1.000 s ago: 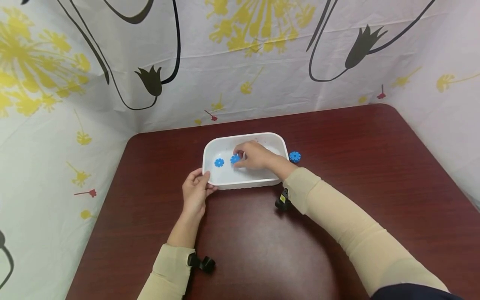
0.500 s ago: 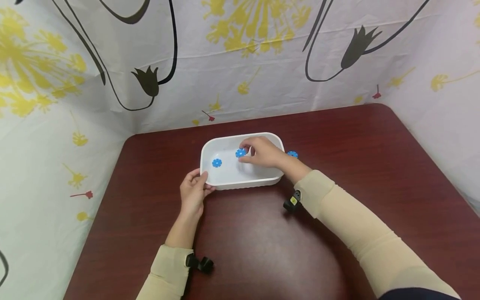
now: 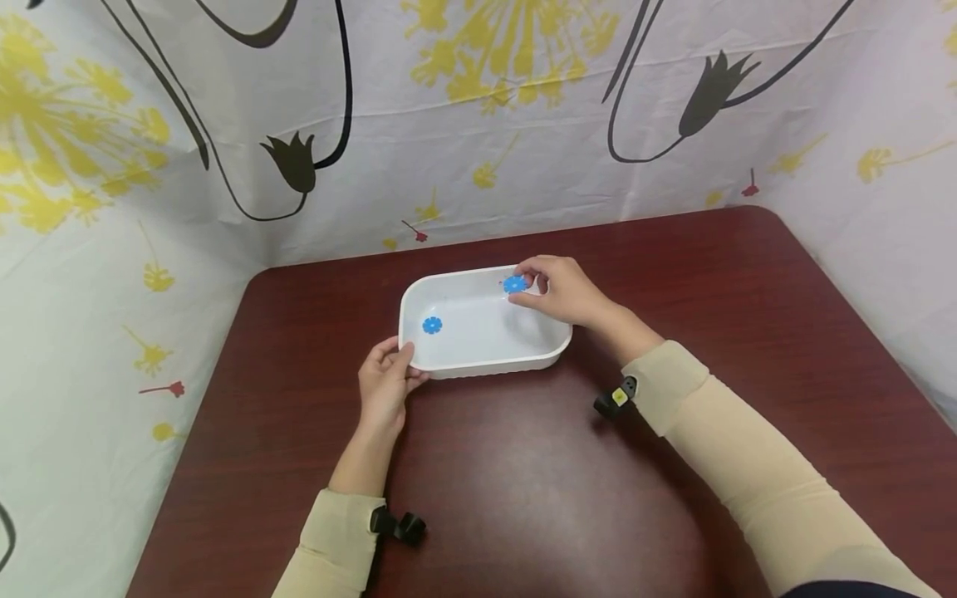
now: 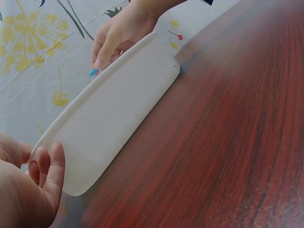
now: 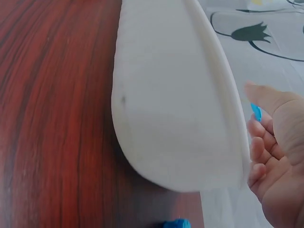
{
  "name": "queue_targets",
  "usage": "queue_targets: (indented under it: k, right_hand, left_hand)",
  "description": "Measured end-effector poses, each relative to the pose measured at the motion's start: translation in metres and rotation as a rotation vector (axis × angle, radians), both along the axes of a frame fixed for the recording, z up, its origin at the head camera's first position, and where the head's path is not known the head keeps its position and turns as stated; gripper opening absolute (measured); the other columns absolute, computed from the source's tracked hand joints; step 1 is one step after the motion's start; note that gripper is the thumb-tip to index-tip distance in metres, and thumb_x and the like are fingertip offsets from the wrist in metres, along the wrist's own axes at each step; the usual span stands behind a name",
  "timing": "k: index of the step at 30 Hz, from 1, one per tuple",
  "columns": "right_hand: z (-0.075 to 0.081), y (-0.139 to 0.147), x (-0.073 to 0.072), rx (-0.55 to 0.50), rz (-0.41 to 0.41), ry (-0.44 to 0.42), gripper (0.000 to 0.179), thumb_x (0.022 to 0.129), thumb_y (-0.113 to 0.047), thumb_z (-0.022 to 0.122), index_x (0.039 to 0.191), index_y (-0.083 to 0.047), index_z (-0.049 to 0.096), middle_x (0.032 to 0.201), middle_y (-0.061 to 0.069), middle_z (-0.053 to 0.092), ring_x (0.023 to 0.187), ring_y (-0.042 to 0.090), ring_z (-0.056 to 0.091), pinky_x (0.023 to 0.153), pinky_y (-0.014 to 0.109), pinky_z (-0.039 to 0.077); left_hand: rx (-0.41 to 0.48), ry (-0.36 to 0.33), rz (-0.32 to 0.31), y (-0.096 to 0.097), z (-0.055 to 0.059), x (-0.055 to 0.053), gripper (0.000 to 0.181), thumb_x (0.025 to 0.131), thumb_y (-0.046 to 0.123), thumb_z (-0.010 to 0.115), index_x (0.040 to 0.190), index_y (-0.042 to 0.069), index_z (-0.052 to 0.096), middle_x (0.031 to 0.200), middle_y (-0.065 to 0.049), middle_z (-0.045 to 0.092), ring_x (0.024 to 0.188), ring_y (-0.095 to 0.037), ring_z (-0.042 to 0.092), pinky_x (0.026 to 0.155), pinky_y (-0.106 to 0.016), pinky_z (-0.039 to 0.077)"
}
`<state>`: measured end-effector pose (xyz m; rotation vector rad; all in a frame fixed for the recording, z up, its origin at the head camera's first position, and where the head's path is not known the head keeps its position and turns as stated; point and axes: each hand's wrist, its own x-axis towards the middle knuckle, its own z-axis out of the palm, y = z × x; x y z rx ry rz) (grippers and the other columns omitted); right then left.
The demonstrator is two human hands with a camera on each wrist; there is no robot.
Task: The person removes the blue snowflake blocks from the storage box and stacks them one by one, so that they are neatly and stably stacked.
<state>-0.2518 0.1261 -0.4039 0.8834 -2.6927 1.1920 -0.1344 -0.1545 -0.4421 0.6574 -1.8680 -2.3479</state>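
A white rectangular tray (image 3: 486,364) sits on the table. My left hand (image 3: 385,386) grips its near left corner, thumb over the rim and fingers under the outside. Between thumb and fingertips my right hand (image 3: 559,289) pinches a blue notched plastic disc (image 3: 514,284), held over the tray's far right part. A second blue notched disc (image 3: 432,325) lies flat on the tray floor at the left. In the right wrist view, part of another blue piece (image 5: 176,223) shows on the table beside the tray's right end; my right hand and forearm hide it in the head view.
The dark red wooden table (image 3: 478,465) stretches around the tray on all sides. A patterned white cloth (image 3: 463,149) hangs behind the table and along both sides. Black wrist cameras (image 3: 399,525) stick out from both sleeves.
My right hand has lifted the pinched blue disc from the tray's middle and carried it right and back toward the far right corner. The left hand stays on the tray corner.
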Motion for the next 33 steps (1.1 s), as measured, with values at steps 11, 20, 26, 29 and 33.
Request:
queue_targets:
  k: [11, 20, 26, 29, 33]
  right_hand:
    - [-0.003, 0.030, 0.006, -0.036, -0.069, -0.022, 0.035, 0.085, -0.016, 0.084, 0.111, 0.001, 0.069, 0.090, 0.010, 0.061, 0.075, 0.021, 0.052, 0.064, 0.028, 0.044]
    - [-0.010, 0.053, 0.011, -0.036, -0.147, -0.045, 0.033, 0.086, -0.018, 0.083, 0.112, -0.003, 0.068, 0.090, 0.008, 0.060, 0.077, 0.021, 0.055, 0.063, 0.024, 0.048]
    - [-0.016, 0.068, 0.010, -0.052, -0.225, -0.061, 0.036, 0.088, -0.021, 0.082, 0.116, -0.003, 0.067, 0.094, 0.009, 0.063, 0.081, 0.020, 0.057, 0.064, 0.023, 0.049]
    - [-0.021, 0.074, 0.009, -0.058, -0.257, -0.079, 0.037, 0.089, -0.022, 0.081, 0.117, -0.003, 0.066, 0.096, 0.010, 0.063, 0.082, 0.021, 0.057, 0.064, 0.021, 0.049]
    - [-0.029, 0.080, 0.009, -0.057, -0.277, -0.114, 0.037, 0.090, -0.021, 0.080, 0.118, -0.003, 0.065, 0.096, 0.011, 0.062, 0.082, 0.022, 0.057, 0.063, 0.020, 0.048]
  left_hand:
    - [0.006, 0.006, 0.004, -0.001, -0.002, 0.001, 0.035, 0.101, 0.011, 0.064, 0.132, 0.000, 0.053, 0.087, -0.007, 0.058, 0.062, -0.009, 0.058, 0.062, -0.023, 0.061]
    - [0.004, -0.004, 0.008, 0.000, -0.003, 0.003, 0.032, 0.100, 0.011, 0.064, 0.130, 0.002, 0.054, 0.086, -0.005, 0.058, 0.062, -0.010, 0.057, 0.061, -0.023, 0.061]
    - [0.001, 0.002, 0.000, -0.001, -0.002, 0.001, 0.034, 0.101, 0.012, 0.064, 0.131, 0.000, 0.053, 0.088, -0.007, 0.057, 0.061, -0.010, 0.058, 0.062, -0.023, 0.060]
    - [-0.010, -0.005, -0.007, -0.001, -0.001, 0.000, 0.035, 0.101, 0.013, 0.064, 0.131, 0.001, 0.052, 0.090, -0.009, 0.057, 0.062, -0.010, 0.058, 0.063, -0.024, 0.061]
    - [-0.013, -0.008, -0.007, 0.000, -0.001, 0.000, 0.034, 0.101, 0.013, 0.064, 0.131, 0.002, 0.053, 0.092, -0.010, 0.058, 0.061, -0.010, 0.058, 0.063, -0.024, 0.061]
